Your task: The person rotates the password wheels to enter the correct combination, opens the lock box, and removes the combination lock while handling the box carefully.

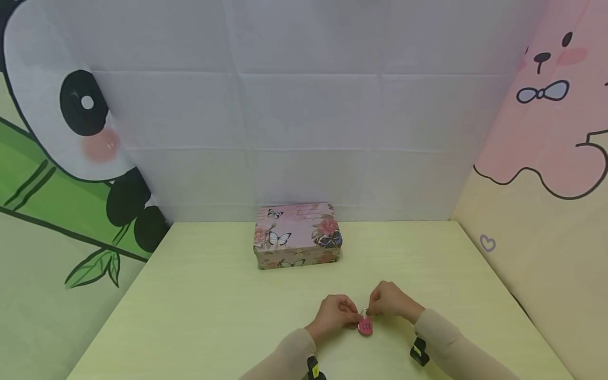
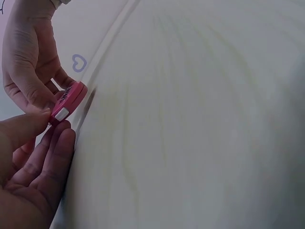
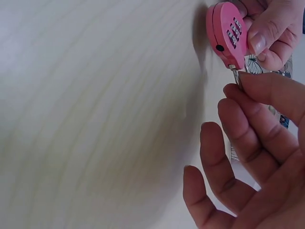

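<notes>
A pink combination padlock (image 1: 365,326) with number dials on its face is held just over the table, toward the front. My left hand (image 1: 336,315) pinches the lock's body between thumb and fingers from the left side. From the right, my right hand (image 1: 390,302) pinches the metal shackle (image 3: 237,78) between thumb and index finger, its other fingers loosely spread. In the right wrist view the dials of the padlock (image 3: 229,31) face the camera. The left wrist view shows the padlock (image 2: 69,101) edge-on, with a whitish piece on its side.
A pink box (image 1: 297,236) printed with butterflies and roses stands at the back of the pale yellow table (image 1: 190,306), near the white rear wall (image 1: 304,116). Side panels with a cartoon panda (image 1: 52,105) and a pink animal (image 1: 546,132) border the table.
</notes>
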The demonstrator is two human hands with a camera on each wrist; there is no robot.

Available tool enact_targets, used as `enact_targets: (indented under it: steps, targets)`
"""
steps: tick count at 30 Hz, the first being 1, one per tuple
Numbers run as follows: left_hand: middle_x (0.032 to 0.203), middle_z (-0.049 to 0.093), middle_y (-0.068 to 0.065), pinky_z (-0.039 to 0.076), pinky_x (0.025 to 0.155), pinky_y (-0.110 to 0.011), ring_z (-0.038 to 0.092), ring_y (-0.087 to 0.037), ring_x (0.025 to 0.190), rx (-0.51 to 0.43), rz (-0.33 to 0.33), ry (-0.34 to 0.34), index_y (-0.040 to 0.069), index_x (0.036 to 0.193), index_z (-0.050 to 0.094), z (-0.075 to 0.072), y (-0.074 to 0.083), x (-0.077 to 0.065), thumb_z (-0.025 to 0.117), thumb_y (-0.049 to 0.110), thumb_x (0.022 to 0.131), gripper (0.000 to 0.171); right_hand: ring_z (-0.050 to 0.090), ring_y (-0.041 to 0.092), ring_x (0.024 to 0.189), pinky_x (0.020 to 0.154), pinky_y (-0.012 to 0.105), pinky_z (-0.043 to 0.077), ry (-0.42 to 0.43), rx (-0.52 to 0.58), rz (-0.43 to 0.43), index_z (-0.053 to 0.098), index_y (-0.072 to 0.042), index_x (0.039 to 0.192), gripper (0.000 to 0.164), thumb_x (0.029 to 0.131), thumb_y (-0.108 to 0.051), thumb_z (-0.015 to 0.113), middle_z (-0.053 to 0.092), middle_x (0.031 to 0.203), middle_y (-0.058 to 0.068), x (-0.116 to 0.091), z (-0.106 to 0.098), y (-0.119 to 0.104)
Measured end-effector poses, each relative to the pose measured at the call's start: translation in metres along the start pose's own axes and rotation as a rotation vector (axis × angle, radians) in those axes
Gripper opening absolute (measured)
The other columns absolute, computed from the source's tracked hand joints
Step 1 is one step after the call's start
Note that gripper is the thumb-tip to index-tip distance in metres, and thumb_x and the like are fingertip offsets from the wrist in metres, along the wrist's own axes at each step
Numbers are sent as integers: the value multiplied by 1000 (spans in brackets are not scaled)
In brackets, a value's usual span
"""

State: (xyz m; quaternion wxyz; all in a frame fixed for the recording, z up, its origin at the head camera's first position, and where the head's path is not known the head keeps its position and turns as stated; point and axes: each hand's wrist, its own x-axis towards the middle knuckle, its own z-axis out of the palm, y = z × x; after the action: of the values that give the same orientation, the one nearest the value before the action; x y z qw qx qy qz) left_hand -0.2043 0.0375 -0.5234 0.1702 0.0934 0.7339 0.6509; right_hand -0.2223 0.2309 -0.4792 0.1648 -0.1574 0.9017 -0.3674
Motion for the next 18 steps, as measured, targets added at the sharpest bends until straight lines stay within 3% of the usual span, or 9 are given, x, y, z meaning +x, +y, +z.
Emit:
enact_targets:
  steps: [18]
  targets:
    - [67,69,-6,56,53,-23,65,-12,57,112,7,-27,2,77,66,6,4,-3,78,-4,81,15,41,5,51,48,19,29,-38,32,-18,70,-6,60,18,76,-3,78,54,53,-9,-5,0,5]
